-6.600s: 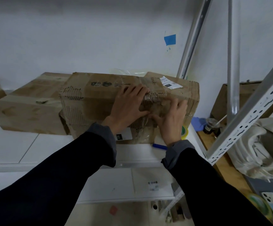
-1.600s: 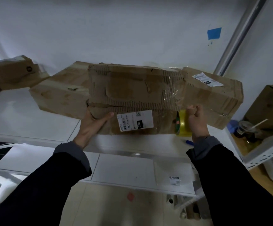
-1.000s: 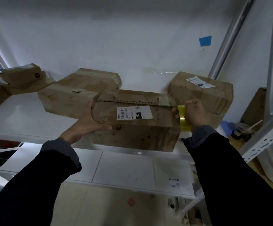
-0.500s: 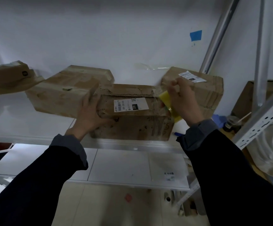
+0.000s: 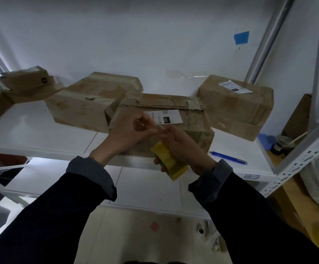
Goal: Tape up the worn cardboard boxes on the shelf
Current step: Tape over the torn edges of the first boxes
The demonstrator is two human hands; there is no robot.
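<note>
Right hand [image 5: 185,147] grips tape roll [image 5: 169,163], seemingly edge-on; left hand [image 5: 130,132] pinching.

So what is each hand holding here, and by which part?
The right hand grips the yellow tape roll around its outer rim. The left hand pinches what looks like the tape's free end, in front of the middle box.

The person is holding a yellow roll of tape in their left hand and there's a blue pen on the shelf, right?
Not quite. The yellow roll of tape is in the right hand, not the left hand, as the head view shows. The blue pen does lie on the shelf.
</note>
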